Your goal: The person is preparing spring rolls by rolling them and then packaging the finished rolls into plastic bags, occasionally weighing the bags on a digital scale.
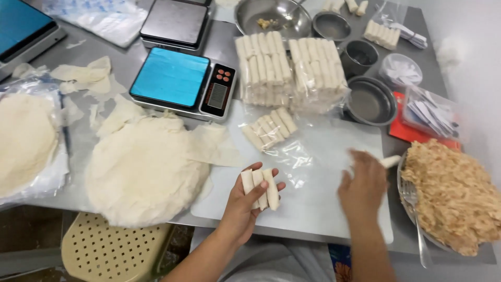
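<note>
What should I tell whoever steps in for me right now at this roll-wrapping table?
Left hand: palm up, holding three wrapped rolls over the white cutting board.
Right hand: blurred, beside one more roll near the filling tray; grip unclear.
Done: two bagged stacks of rolls behind the board, a small bag of rolls on it.
Left: a stack of wrappers and plenty of filling remain.

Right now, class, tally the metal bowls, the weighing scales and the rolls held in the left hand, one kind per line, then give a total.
Metal bowls: 4, the large bowl, small dish, cup and shallow bowl.
Weighing scales: 2, blue-topped scale and grey scale.
Rolls in the left hand: 3.
Total: 9.
</note>
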